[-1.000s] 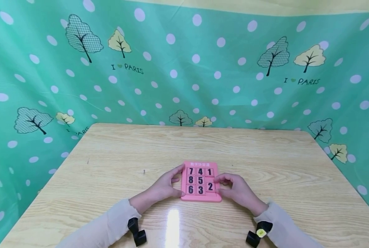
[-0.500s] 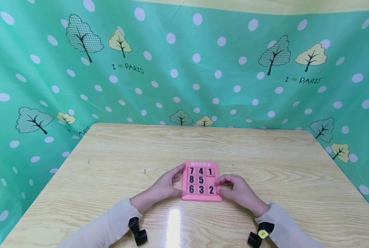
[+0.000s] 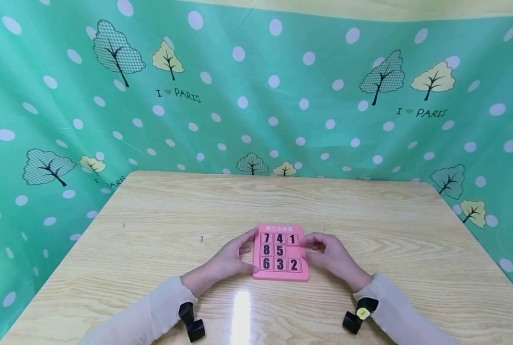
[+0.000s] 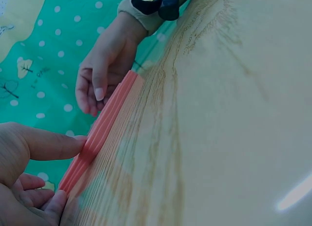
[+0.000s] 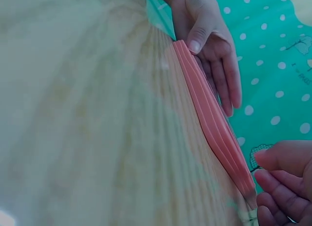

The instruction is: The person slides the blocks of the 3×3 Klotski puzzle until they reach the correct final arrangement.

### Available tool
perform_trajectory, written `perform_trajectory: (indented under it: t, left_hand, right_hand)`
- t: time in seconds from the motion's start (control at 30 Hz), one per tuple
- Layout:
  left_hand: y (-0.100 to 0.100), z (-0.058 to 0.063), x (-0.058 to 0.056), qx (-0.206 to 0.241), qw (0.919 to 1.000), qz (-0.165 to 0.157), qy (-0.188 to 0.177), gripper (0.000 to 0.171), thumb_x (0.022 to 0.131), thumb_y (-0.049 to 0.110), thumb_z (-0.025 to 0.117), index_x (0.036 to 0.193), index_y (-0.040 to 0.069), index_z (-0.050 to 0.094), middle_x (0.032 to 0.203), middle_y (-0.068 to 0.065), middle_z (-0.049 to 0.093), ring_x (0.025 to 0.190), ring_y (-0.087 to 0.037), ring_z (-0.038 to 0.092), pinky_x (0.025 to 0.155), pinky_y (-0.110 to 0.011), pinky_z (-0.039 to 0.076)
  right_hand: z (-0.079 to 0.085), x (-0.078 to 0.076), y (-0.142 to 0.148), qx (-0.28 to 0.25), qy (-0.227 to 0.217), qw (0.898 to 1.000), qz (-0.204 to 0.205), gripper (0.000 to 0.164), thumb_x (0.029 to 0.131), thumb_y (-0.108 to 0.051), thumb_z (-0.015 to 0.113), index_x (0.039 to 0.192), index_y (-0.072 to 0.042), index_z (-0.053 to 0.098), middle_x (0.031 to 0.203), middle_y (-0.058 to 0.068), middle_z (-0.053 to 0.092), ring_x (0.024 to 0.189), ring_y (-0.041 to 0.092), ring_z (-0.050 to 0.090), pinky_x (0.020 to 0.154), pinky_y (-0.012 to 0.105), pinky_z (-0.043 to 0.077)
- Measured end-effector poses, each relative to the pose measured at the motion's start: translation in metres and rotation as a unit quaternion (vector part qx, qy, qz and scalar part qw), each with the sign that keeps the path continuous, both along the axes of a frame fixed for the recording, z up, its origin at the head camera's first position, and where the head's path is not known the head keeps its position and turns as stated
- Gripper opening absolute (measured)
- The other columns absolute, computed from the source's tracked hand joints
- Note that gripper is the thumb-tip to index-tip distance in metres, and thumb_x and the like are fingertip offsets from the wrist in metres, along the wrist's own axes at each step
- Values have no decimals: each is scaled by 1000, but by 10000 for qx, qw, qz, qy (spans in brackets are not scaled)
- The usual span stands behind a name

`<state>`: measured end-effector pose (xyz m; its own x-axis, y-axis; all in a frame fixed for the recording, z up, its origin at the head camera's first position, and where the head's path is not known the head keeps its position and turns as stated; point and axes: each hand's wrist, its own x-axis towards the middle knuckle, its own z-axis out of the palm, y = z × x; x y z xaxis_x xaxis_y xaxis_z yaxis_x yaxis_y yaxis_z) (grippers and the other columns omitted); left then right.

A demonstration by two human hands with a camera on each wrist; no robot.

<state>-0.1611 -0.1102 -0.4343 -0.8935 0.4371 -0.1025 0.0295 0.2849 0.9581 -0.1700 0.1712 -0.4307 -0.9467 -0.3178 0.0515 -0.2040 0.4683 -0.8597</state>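
A pink number slide puzzle [image 3: 280, 276] lies flat on the table. Its rows read 7 4 1, then 8 5 and a gap at the right, then 6 3 2. My left hand [image 3: 227, 261] holds the puzzle's left side, index finger at the upper corner and thumb at the lower one. At the right edge is my right hand [image 3: 332, 256], its index fingertip by the lower right of the 1 tile [image 3: 292, 239] and its thumb beside the gap. Nothing is pinched between those fingertips. Both wrist views show the puzzle's ridged edge [image 4: 105, 123] side-on.
The wooden table [image 3: 174, 206] reaches back to a green dotted curtain [image 3: 222, 120] with tree prints. Black wrist cameras [image 3: 192, 323] sit on both light sleeves. A bright light reflection lies on the tabletop in front of the puzzle.
The 2 tile slid down from partway between rows into the bottom right place, leaving the gap above it. My right hand then moved slightly up towards the 1 tile. My left hand stayed put.
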Motion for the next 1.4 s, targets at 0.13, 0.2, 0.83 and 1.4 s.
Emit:
perform_trajectory:
  t: [0.13,0.2,0.83,1.4]
  left_hand:
    - [0,-1,0,-11,10000,13,9,98,66,-2,75,149,8,24,151,-16,29,128,-39,40,108,-44,36]
    - [0,-1,0,-17,10000,11,21,98,66,-2,75,149,7,24,151,-16,29,128,-39,40,108,-44,36]
    - [0,-1,0,-13,10000,19,-38,98,66,-3,75,149,9,24,152,-15,28,129,-39,38,107,-44,37]
    - [0,-2,0,51,10000,9,-36,99,66,-3,75,149,8,24,151,-15,29,129,-39,38,109,-45,35]
  right_hand:
    - [-1,-7,-2,26,-4,9999,-130,25,81,-11,72,105,-7,67,102,4,67,96,19,59,85,28,51]
    - [-1,-11,-4,70,9,9997,-215,25,80,-10,72,104,-8,68,101,3,67,95,18,59,84,27,51]
    - [-1,-25,-11,219,44,9989,-403,28,78,-2,69,106,-4,66,100,6,66,92,19,58,84,31,50]
    - [-2,-18,-10,210,-45,9991,-365,26,78,-3,70,103,-10,68,102,2,66,95,19,58,88,35,49]
